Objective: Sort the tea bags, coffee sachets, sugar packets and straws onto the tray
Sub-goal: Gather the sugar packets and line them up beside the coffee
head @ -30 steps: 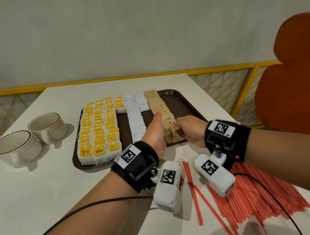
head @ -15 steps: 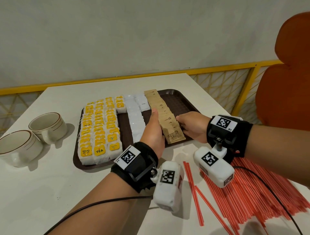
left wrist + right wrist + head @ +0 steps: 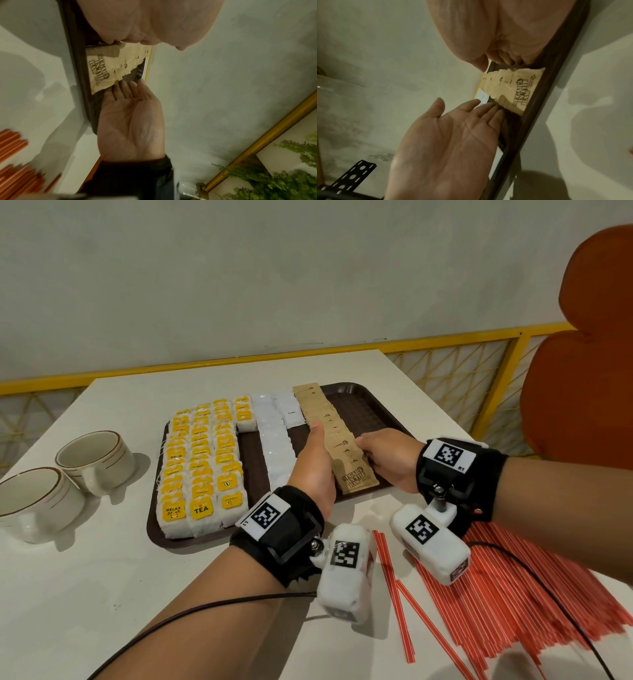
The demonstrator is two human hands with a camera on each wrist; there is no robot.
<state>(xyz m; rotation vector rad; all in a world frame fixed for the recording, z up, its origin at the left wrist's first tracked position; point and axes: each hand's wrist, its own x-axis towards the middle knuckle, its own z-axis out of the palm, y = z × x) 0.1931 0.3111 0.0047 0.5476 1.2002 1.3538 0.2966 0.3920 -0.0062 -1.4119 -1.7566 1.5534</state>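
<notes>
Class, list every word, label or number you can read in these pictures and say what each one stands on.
"SUGAR IN THE RAW": nearest brown sugar packet.
"RELAX": front left tea bag.
"TEA": front middle tea bag.
"Coffee": white sachet.
"R1": right wristband tag.
"L": left wristband tag, rest unclear.
Other tea bag tags and the sugar packets' small print: too small to read.

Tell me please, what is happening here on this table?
A person is sorting drink supplies onto a brown tray. Tea bags and white sachets already lie there in rows. The left hand and the right hand, fingers straight, press from both sides against a row of brown sugar packets to line it up. The red straws lie on the table beside the tray, not yet sorted. Two cups stand to the left.
</notes>
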